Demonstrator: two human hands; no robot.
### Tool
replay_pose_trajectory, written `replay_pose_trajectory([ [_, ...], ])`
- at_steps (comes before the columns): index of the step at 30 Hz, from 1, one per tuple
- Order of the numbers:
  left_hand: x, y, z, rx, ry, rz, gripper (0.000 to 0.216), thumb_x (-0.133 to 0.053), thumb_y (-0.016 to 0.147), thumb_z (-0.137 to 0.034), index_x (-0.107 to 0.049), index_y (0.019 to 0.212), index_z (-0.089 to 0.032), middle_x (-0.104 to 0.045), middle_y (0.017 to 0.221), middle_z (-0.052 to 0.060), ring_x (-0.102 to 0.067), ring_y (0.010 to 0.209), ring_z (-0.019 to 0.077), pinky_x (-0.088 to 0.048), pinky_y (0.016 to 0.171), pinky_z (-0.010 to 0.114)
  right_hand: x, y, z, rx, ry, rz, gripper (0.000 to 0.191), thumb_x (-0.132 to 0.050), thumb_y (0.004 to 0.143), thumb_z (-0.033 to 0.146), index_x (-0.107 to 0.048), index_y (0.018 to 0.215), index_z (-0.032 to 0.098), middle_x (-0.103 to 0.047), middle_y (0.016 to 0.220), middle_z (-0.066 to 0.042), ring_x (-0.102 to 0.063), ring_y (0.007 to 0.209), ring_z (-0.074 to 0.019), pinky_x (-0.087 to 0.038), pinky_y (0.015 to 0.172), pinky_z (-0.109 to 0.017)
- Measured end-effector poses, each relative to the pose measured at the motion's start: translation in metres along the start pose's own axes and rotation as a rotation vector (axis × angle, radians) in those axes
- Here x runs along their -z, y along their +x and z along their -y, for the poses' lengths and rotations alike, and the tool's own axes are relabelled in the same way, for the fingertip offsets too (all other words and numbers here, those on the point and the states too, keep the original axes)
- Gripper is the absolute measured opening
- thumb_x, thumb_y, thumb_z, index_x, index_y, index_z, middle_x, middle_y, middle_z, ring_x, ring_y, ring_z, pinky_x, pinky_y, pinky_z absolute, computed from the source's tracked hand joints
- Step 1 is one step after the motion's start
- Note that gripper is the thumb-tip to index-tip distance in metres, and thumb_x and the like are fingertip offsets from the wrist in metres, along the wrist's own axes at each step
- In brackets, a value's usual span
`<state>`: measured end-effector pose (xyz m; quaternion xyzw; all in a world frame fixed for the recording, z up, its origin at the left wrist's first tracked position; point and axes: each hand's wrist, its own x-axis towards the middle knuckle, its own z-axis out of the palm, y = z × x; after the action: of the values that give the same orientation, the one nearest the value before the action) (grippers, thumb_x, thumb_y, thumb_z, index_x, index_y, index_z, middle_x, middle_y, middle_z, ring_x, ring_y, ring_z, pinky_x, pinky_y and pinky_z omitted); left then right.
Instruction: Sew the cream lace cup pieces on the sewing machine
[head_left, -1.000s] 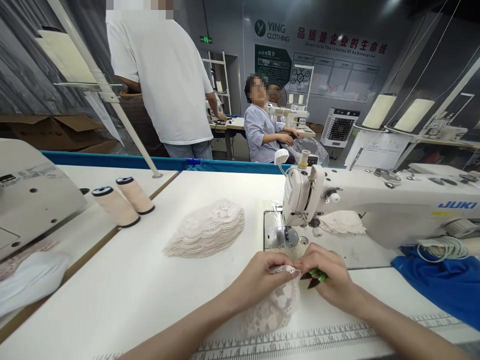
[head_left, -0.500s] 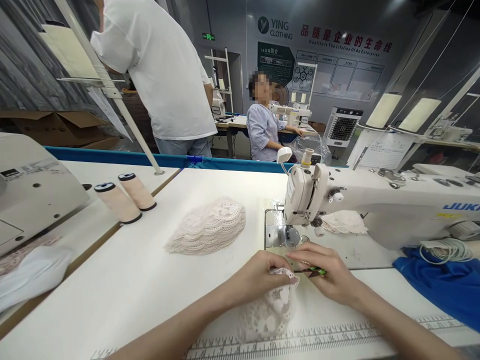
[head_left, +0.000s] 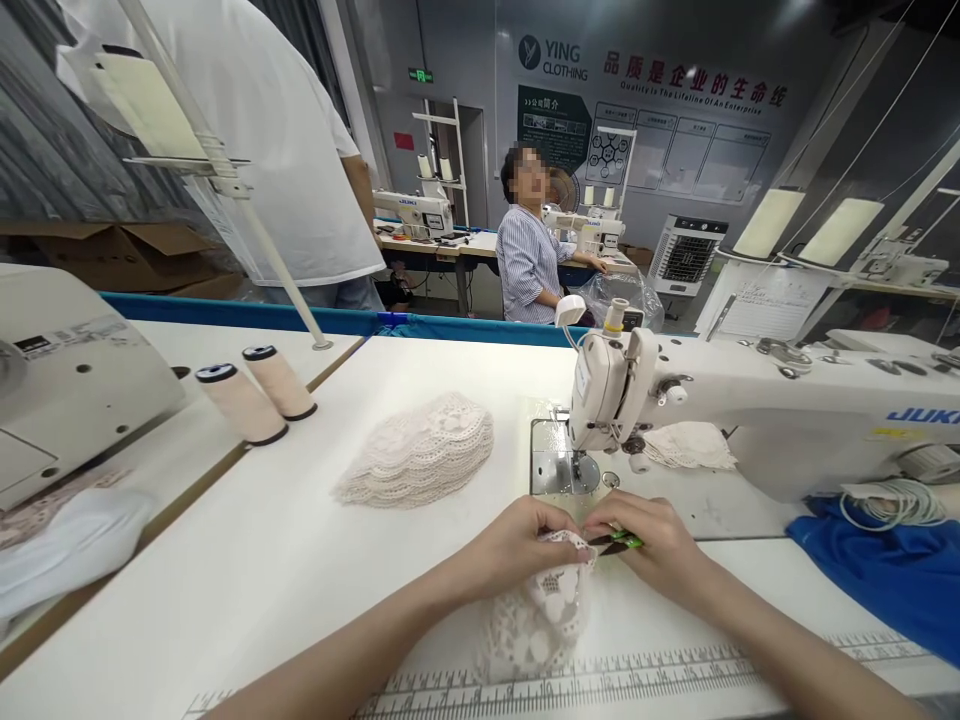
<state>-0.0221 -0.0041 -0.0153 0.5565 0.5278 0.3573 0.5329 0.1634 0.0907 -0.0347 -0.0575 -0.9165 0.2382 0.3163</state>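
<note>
Between its thumb and fingers my left hand [head_left: 529, 550] pinches the upper edge of a white lace piece [head_left: 551, 605], which hangs down over the table front. My right hand [head_left: 652, 540] is closed on thread snips [head_left: 619, 542] with green handles and dark blades. The blades point left and meet the lace edge beside my left fingertips; whether they are cutting I cannot tell. Just beyond my hands are the presser foot and metal plate of a white sewing machine [head_left: 600, 390]. To the left lies a stack of scalloped lace pieces [head_left: 424, 450].
Two peach thread cones [head_left: 244, 400] stand at the left near another machine [head_left: 75, 380]. More lace [head_left: 690, 445] lies behind the needle. Blue cloth [head_left: 870, 570] is at the right, and a printed ruler [head_left: 637, 680] runs along the front edge. Two people are beyond the table.
My right hand has turned and brought the snips' blades left to the lace edge. My left hand stays nearly in place. The standing person in white has shifted left.
</note>
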Motion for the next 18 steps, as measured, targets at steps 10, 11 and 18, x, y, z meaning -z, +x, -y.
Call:
replay_pose_trajectory([
  [10, 0.0, -0.001, 0.0, -0.009, -0.06, 0.015, 0.029, -0.07, 0.074, -0.045, -0.072, 0.075, -0.016, -0.058, 0.069, -0.001, -0.044, 0.062, 0.0094, -0.036, 0.061, 0.023, 0.003, 0.002, 0.003, -0.16, 0.218, 0.053, 0.052, -0.043, 0.068, -0.005, -0.061, 0.109, 0.022, -0.066, 0.092, -0.003, -0.058, 0.076, -0.014, -0.046, 0.065, -0.024],
  [11, 0.0, -0.001, 0.001, -0.007, -0.07, 0.019, 0.029, -0.07, 0.074, -0.045, -0.072, 0.075, -0.016, -0.058, 0.069, -0.001, -0.044, 0.062, 0.0094, -0.035, 0.061, 0.023, 0.002, 0.003, 0.004, -0.163, 0.247, 0.072, 0.053, -0.043, 0.067, -0.004, -0.061, 0.11, 0.022, -0.066, 0.093, -0.003, -0.057, 0.076, -0.0141, -0.046, 0.065, -0.024],
  [18, 0.006, 0.003, 0.013, 0.008, -0.137, -0.001, 0.028, -0.072, 0.072, -0.044, -0.075, 0.08, -0.018, -0.069, 0.081, 0.003, -0.058, 0.078, 0.0159, -0.042, 0.075, 0.028, -0.015, 0.005, 0.005, -0.307, 0.37, 0.069, 0.028, -0.038, 0.091, 0.02, -0.061, 0.107, 0.022, -0.064, 0.08, -0.002, -0.06, 0.072, -0.0154, -0.047, 0.067, -0.026],
])
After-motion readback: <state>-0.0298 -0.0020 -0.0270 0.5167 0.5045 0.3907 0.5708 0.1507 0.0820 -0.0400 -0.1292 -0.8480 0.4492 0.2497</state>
